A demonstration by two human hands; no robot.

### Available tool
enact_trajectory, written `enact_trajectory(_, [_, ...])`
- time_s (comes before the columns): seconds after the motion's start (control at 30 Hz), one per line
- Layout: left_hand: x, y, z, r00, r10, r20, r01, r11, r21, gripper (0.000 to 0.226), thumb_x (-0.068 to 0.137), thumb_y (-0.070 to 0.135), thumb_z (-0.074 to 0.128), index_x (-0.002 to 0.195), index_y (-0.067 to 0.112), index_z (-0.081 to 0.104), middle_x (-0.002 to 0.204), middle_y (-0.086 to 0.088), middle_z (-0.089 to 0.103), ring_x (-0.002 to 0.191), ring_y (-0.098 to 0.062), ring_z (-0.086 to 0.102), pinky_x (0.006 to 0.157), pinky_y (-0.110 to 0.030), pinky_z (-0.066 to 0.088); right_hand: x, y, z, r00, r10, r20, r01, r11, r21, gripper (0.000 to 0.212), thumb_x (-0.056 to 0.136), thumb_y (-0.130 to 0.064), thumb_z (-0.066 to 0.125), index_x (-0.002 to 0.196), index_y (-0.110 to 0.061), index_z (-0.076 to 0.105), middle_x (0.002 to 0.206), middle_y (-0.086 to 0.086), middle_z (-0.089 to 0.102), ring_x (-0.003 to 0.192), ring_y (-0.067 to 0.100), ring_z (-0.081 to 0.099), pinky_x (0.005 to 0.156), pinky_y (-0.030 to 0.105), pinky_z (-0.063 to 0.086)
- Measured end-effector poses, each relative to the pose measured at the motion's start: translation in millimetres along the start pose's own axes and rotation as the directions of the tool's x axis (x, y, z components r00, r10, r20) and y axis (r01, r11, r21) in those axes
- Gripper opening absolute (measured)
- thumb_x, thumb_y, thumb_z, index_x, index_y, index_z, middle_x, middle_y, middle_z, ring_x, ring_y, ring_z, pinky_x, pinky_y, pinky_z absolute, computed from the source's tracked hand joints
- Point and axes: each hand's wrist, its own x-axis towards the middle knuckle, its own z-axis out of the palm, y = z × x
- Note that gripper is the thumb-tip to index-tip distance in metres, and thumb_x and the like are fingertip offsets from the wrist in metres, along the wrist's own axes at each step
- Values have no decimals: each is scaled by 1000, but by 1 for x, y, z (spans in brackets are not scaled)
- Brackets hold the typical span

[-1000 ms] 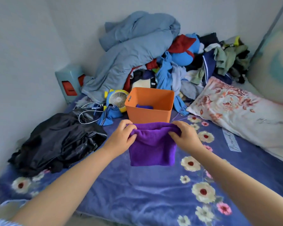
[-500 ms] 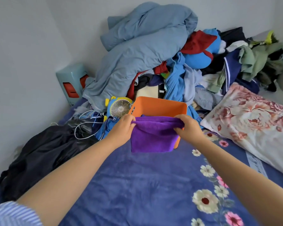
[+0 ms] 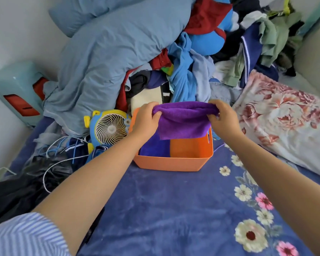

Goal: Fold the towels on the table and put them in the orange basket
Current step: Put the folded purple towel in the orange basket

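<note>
My left hand (image 3: 146, 119) and right hand (image 3: 223, 120) each pinch a top corner of the folded purple towel (image 3: 183, 122), hanging over the orange basket (image 3: 174, 163); one dark blue towel (image 3: 153, 146) already inside at left. Placing step; next I'd lower it onto the bare right side, then let go

Towel (image 3: 183, 124): purple. Basket (image 3: 166, 164): orange; a darker purple-blue towel (image 3: 154, 147) lies inside it. Blanket (image 3: 155, 209): blue with cream, red-centred and pink flowers. Pillow (image 3: 288, 122): white with pink-red floral print. Fan (image 3: 110, 127): blue and yellow with cream grille. Duvet (image 3: 109, 52): grey-blue. Sleeve (image 3: 24, 237): blue-white stripes.
</note>
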Motion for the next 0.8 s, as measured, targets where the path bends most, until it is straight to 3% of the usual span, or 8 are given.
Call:
enact_trajectory(0.13, [36,-28,36,999,6,42,-6,1000,-11,25,91,2,46,112,-4,57,112,-21,59,104,-29,52,73,-9,26,25,26,33,996,81,23,-81,997,-1,33,80,9,47,111,1,56,103,20,60,83,19,43,64,14,24])
enact_trajectory(0.27, [55,-62,78,985,-79,151,80,997,0,26,95,7,42,115,-1,55,117,-17,57,109,-26,50,74,-8,25,41,62,64,984,140,113,-136,990,-39,35,81,8,46,115,-1,54,108,20,60,96,29,53,64,18,26])
enact_trajectory(0.33, [64,-82,105,963,-162,215,154,987,51,27,97,10,39,117,1,54,120,-15,56,110,-26,50,79,-14,31,50,85,85,962,211,172,-201,977,-76,36,84,5,45,119,-1,50,115,21,57,105,32,52,71,23,30])
enact_trajectory(0.43, [70,-107,139,918,-257,303,229,965,126,28,97,13,38,116,0,54,120,-18,55,111,-29,50,84,-26,33,59,115,115,923,286,258,-253,955,-153,40,87,3,41,126,-3,44,122,24,50,112,36,47,83,29,30])
enact_trajectory(0.53, [71,-135,174,845,-356,400,301,933,195,28,98,15,36,112,-3,53,119,-21,55,109,-31,50,78,-27,33,67,142,146,863,365,348,-288,923,-254,44,88,2,39,131,-8,42,125,26,45,116,37,44,91,30,30])
enact_trajectory(0.7, [76,-178,225,718,-469,514,351,882,314,28,99,18,36,107,-2,54,113,-18,58,95,-28,51,72,-28,33,81,183,195,725,507,466,-329,850,-412,41,83,4,37,123,-2,45,120,30,51,109,41,49,86,35,40])
enact_trajectory(0.8, [87,-199,248,698,-489,523,351,871,345,29,98,20,38,107,-3,54,113,-19,58,103,-31,53,75,-31,37,92,201,221,691,581,430,-380,798,-468,42,83,2,37,122,-4,49,121,27,54,110,39,52,83,34,45])
